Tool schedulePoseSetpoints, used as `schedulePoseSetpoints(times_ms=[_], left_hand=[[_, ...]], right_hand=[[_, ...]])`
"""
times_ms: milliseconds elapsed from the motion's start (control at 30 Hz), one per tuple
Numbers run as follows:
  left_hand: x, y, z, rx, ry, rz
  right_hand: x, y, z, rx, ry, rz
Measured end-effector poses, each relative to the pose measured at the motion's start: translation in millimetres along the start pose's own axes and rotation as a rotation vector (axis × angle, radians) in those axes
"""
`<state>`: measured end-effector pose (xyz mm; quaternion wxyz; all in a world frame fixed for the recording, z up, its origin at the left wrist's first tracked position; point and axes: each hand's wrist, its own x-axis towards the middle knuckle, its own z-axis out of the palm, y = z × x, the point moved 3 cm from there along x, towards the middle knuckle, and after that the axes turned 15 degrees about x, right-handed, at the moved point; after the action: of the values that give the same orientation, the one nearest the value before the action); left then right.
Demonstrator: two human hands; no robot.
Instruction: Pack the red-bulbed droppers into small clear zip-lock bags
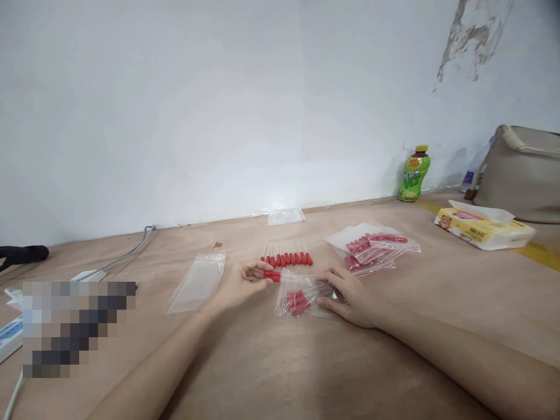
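My left hand (249, 283) is closed, fingertips pinched on droppers with red bulbs (272, 276); how many it holds I cannot tell for sure. Their tips point right, at the near end of a clear zip bag (283, 303). Inside that bag lie several more red bulbs (297, 302). My right hand (345, 296) grips the bag's right end between thumb and fingers. Just behind both hands, a row of red-bulbed droppers (289, 259) rests on the table, clear stems pointing to the wall.
Filled bags of droppers (371, 248) are piled at the right. Flat empty bags (199, 283) lie at the left, and another bag (285, 217) lies by the wall. Farther right are a tissue pack (485, 227), a green bottle (413, 175) and a handbag (518, 175). A cable (135, 248) runs at left.
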<state>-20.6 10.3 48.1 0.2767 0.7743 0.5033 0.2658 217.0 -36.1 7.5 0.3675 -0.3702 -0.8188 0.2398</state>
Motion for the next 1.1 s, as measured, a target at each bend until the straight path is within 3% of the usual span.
schedulePoseSetpoints(times_ms=[133,167,267,367,500,600,767,933,1100], left_hand=[[-2,0,-72.0,0.125,-0.1,-0.021],[-3,-2,-88.8,0.165,-0.048,-0.048],[-3,-11,-119.0,0.23,0.323,-0.073],[3,-25,-103.2,0.354,0.576,0.021],[19,-43,-46.6,0.762,0.502,0.245],[23,-52,-20.4,0.829,0.408,0.292],[19,-52,-9.2,0.796,0.323,0.316],[17,-59,-4.3,0.477,0.331,0.17],[15,-59,-0.8,0.455,0.33,0.145]], right_hand=[[0,0,0,-0.001,0.006,-0.006],[0,0,0,-0.001,0.008,-0.006],[0,0,0,-0.005,0.011,-0.007],[0,1,-1,-0.006,0.009,-0.003],[0,2,0,-0.001,-0.001,0.004],[0,2,0,-0.004,-0.002,0.002],[0,2,0,-0.009,0.001,-0.004],[0,0,-1,-0.008,-0.003,-0.005],[0,2,0,-0.009,-0.004,-0.016]])
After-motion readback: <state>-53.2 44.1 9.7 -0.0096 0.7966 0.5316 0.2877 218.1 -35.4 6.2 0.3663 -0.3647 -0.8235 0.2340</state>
